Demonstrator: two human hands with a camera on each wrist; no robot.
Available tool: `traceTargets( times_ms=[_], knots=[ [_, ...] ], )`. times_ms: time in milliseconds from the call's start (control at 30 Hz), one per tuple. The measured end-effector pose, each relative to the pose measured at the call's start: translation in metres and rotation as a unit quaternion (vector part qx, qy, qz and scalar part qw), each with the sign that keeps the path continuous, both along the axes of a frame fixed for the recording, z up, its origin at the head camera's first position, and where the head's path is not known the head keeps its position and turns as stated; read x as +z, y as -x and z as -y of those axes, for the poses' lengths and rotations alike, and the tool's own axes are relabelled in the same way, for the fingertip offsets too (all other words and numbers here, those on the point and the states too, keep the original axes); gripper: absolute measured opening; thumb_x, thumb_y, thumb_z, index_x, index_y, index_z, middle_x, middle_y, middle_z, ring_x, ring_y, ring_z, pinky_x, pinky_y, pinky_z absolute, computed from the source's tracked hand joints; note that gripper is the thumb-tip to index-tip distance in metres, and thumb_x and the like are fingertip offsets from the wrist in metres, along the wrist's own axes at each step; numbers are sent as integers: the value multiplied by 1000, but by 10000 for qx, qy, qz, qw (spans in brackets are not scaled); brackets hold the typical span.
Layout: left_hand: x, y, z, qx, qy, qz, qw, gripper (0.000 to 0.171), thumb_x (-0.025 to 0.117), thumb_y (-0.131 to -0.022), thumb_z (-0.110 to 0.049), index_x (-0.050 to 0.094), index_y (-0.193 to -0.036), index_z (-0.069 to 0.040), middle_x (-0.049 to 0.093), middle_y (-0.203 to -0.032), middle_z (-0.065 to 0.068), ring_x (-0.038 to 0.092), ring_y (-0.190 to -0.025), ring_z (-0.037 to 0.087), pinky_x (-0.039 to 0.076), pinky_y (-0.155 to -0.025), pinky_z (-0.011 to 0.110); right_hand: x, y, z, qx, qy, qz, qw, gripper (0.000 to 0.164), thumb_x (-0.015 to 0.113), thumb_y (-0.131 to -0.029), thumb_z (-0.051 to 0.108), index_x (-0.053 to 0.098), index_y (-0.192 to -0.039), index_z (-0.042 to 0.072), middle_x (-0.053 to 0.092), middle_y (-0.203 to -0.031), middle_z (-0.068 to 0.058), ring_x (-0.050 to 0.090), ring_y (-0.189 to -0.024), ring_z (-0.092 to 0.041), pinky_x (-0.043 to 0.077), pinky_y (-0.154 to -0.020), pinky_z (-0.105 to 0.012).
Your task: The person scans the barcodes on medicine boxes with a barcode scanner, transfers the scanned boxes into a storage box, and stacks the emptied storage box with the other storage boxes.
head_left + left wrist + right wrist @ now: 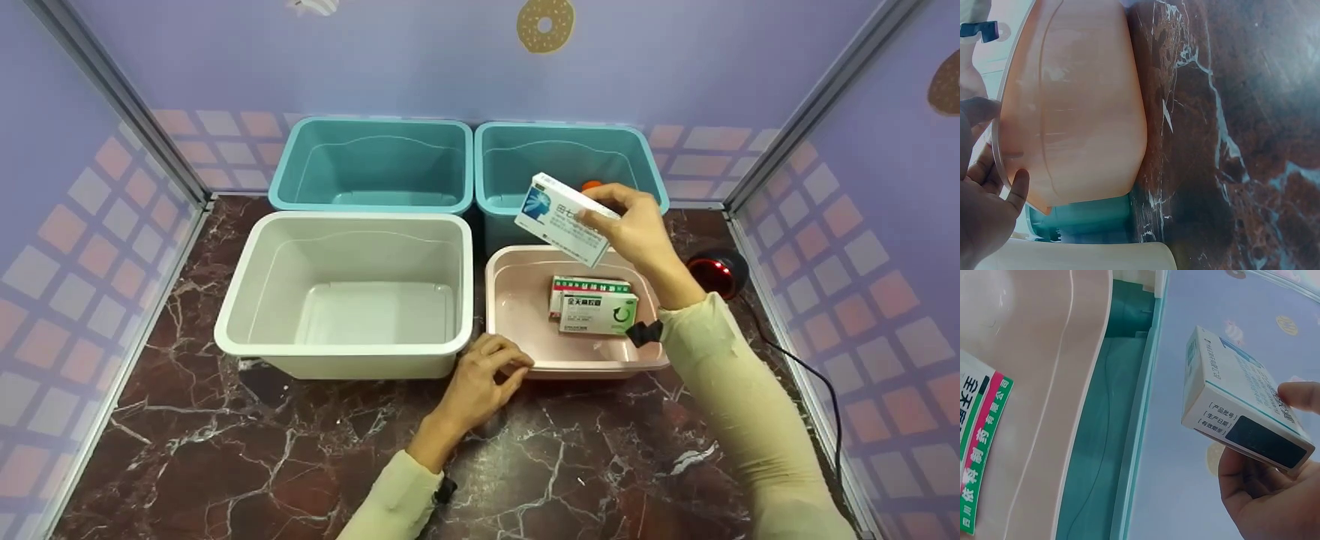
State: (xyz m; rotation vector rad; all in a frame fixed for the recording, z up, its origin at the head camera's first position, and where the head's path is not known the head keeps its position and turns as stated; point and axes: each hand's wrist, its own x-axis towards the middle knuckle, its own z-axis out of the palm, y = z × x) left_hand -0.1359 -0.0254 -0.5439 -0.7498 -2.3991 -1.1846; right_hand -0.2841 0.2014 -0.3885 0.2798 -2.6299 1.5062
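My right hand [636, 234] pinches a white and blue medicine box [551, 225] between thumb and fingers. It is held tilted above the back edge of the pink bin [517, 349], near the right teal bin [495, 139]. The right wrist view shows the end of the medicine box with a dark panel. Inside the pink bin lie a white and green medicine box [589, 319] and, partly under it, a red and green one [592, 284]. At the pink bin's front left corner, my left hand [480, 379] grips the rim, its thumb outside in the left wrist view.
A white bin [345, 350] stands left of the pink bin, with a left teal bin [375, 208] behind it. Something orange [592, 184] shows in the right teal bin. At right sits a black device [718, 271] with a red light and cable.
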Motion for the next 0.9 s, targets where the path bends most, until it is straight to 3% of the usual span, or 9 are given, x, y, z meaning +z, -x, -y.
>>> traceTargets(
  times_ms=[467, 900],
  knots=[
    [0, 0, 0, 9, 9, 74, 10000, 7, 75, -87, -17, 75, -93, -19, 67, -96, -5, 59, -99, 14, 47, -92, 32, -1, 13, 23, -13, 115, -99, 9999, 28, 72, -84, 11, 72, -112, 8, 73, -110, -14, 68, -94, -19, 55, -79, -27],
    [-1, 0, 0, -1, -62, 11, 10000, 8, 75, -86, -15, 75, -93, -19, 67, -95, -5, 59, -97, 14, 48, -90, 32, 5, 23, 51, 29, 108, -233, 9997, 29, 74, -84, 13, 73, -112, 10, 73, -110, -11, 68, -94, -17, 53, -82, -28]
  ],
)
